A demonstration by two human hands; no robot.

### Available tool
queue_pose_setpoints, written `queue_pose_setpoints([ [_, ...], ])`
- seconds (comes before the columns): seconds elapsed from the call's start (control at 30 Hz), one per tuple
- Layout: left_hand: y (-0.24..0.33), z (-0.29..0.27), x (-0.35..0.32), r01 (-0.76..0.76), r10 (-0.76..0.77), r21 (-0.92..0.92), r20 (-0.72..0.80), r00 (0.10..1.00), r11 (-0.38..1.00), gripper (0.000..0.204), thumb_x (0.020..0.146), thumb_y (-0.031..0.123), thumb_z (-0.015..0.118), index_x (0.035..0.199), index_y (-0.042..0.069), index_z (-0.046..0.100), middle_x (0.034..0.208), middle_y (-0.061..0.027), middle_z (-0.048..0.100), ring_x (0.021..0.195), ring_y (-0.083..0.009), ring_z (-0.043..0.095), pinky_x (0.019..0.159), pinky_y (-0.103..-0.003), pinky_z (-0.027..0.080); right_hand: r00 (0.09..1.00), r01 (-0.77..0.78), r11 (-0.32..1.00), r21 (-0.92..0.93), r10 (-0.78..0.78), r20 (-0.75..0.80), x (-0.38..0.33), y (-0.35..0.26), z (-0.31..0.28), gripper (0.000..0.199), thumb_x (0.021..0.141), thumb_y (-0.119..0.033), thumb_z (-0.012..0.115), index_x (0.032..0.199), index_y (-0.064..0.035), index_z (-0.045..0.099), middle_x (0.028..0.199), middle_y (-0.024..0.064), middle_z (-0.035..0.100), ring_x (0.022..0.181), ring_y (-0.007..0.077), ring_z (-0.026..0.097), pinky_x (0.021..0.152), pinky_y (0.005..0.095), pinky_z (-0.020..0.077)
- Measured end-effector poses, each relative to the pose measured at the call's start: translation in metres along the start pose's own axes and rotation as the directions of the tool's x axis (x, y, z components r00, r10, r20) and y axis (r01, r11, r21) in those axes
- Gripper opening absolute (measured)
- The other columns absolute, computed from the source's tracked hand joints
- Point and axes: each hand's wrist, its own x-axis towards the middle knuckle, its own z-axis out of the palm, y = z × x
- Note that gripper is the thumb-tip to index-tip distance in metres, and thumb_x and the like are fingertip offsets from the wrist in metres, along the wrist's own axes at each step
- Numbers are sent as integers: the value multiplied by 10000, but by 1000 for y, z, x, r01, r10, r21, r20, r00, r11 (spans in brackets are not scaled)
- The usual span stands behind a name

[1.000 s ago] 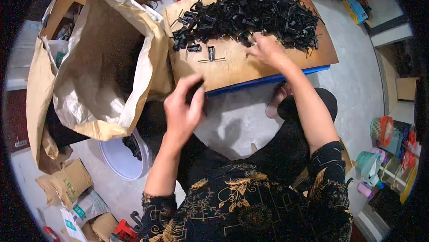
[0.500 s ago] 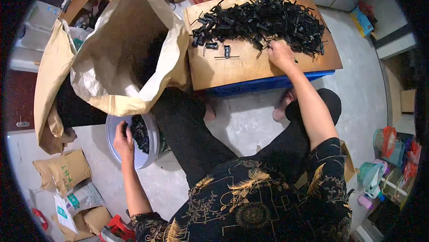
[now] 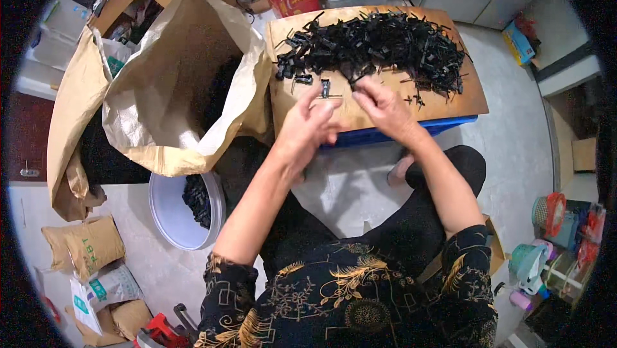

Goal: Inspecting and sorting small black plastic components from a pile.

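One black part (image 3: 326, 87), long axis pointing away, lies just beyond my nearer, loosely spread left hand (image 3: 310, 124); what my right hand (image 3: 387, 110) holds I cannot tell.

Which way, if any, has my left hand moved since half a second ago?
Yes: your left hand has moved rightward and up the picture, from the white bucket toward the wooden board.
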Motion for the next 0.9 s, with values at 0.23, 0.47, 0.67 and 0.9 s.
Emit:
queue_pose_setpoints([
  [0.23,4,5,59,108,-52,-261,212,976,959,295,854,203,589,1101,65,503,949,-64,622,746,-159,640,570,-191,515,994,109,989,-100,-110,1,-2,-2,-7,202,791,3,546,990,-25,528,755,155,583,682,307,605,574,338,467],
  [0.47,-1,4,77,126,-82,-279,163,983,952,347,816,137,632,1124,67,487,909,-74,632,660,-137,628,510,-188,495,987,157,961,-228,-161,0,2,9,-11,152,824,-49,554,971,-21,533,723,131,564,631,252,590,554,319,447],
  [0.67,-8,0,78,-3,7,-146,23,1000,989,371,791,68,646,1119,59,474,865,-118,641,630,-131,614,504,-196,485,966,-249,941,228,260,-18,10,3,-13,250,930,-224,439,1061,-27,516,647,-25,451,543,63,394,479,206,334],
  [0.9,-19,10,80,-120,129,171,-41,991,978,292,807,18,592,1091,46,531,691,-11,564,558,-68,522,483,-188,433,876,-476,727,496,443,191,17,7,0,342,949,-299,389,1198,-70,436,643,-58,408,539,18,364,454,167,295],
])
